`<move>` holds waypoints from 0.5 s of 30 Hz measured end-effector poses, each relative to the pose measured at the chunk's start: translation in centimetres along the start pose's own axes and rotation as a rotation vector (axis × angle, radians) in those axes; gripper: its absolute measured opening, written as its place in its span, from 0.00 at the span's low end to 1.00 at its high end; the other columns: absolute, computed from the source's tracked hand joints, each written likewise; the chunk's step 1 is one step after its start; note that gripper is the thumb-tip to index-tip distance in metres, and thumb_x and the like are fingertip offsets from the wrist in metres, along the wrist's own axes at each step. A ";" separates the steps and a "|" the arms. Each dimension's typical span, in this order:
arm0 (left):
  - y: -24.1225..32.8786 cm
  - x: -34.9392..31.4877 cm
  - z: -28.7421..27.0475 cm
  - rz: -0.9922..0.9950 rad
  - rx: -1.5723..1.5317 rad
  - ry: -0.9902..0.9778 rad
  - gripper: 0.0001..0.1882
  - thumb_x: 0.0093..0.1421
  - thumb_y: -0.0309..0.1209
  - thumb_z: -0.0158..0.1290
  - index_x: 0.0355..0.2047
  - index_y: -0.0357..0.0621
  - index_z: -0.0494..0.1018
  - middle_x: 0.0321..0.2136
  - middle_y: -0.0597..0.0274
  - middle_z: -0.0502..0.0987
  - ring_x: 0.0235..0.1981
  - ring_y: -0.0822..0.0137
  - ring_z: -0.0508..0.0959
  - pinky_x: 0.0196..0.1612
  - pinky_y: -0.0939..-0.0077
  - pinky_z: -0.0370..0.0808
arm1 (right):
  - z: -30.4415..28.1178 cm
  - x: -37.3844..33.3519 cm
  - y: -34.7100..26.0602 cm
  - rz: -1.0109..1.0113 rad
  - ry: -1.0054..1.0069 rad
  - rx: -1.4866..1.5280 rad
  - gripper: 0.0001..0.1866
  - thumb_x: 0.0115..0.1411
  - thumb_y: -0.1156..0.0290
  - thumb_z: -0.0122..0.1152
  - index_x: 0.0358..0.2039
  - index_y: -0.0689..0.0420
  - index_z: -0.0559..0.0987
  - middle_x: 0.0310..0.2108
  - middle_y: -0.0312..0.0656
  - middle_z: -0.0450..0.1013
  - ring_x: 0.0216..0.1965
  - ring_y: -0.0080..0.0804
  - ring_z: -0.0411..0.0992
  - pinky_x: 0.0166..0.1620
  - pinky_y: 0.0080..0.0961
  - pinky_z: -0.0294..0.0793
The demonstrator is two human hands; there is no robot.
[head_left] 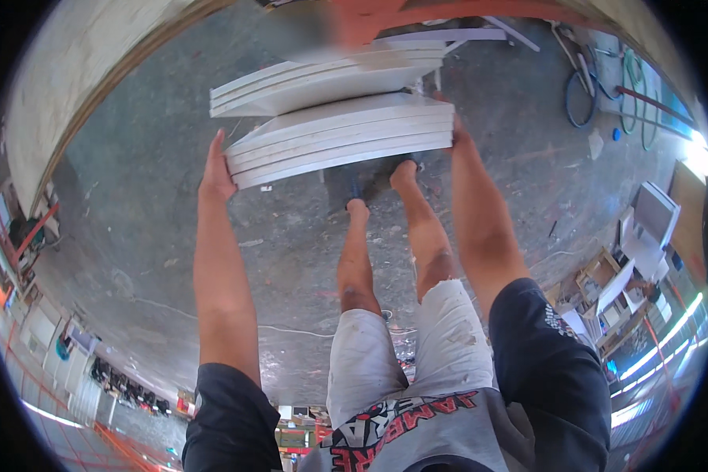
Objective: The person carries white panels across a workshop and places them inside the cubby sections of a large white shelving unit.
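- Left hand (219,169): spread nearly flat, fingers straight, palm against the left end of the panels; it is not curled round them.
- Right hand (460,134): set against the opposite end, its fingers partly hidden by the corner; how far it is closed cannot be told.
- Stack of flat, white, rectangular panels (342,141): between the two hands, in front of the feet; several thin layers, edges nearly flush, faint dark seams, slight scuffs. Whether it touches the ground cannot be told.
- Second stack of similar white panels (322,82): just beyond, its layers fanned slightly at the left.
- Grey concrete floor (149,212): worn, stained, flecked with pale marks and scraps.
- Blurred orange-red beam (448,14): across the top.
- Coiled green hose (631,86): upper right.
- Workshop edges: cluttered, with bright strip lights (669,338) at lower right.
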State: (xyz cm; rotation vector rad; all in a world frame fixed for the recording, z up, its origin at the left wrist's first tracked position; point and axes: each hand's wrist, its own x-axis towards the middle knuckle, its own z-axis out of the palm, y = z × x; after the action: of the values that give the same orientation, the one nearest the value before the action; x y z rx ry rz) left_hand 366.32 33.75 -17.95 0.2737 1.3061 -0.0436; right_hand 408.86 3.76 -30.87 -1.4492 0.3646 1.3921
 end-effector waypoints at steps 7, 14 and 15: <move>-2.1 0.0 -1.6 0.223 0.048 0.071 0.38 0.63 0.63 0.38 0.56 0.44 0.68 0.54 0.56 0.73 0.55 0.58 0.71 0.61 0.62 0.62 | 3.3 -2.0 -0.4 0.118 -0.219 0.218 0.28 0.63 0.43 0.48 0.46 0.57 0.76 0.40 0.41 0.76 0.43 0.35 0.74 0.48 0.32 0.74; -2.9 0.6 -1.6 0.276 -0.138 -0.038 0.25 0.69 0.46 0.35 0.57 0.43 0.65 0.54 0.57 0.71 0.54 0.56 0.71 0.58 0.61 0.66 | 3.1 -2.6 -0.6 0.070 -0.108 0.224 0.25 0.64 0.47 0.48 0.47 0.56 0.76 0.42 0.41 0.76 0.45 0.36 0.74 0.49 0.33 0.73; -3.1 0.8 -2.2 0.291 -0.163 -0.058 0.23 0.69 0.42 0.35 0.56 0.43 0.66 0.54 0.56 0.72 0.54 0.55 0.72 0.57 0.59 0.67 | 3.2 -2.7 -0.5 0.073 -0.110 0.223 0.25 0.64 0.47 0.48 0.47 0.56 0.76 0.42 0.41 0.76 0.45 0.36 0.74 0.49 0.33 0.73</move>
State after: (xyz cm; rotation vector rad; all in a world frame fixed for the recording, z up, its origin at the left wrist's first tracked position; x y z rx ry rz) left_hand 363.91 31.35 -19.77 0.3180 1.1939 0.2984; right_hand 406.75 5.42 -27.64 -1.1829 0.4894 1.4344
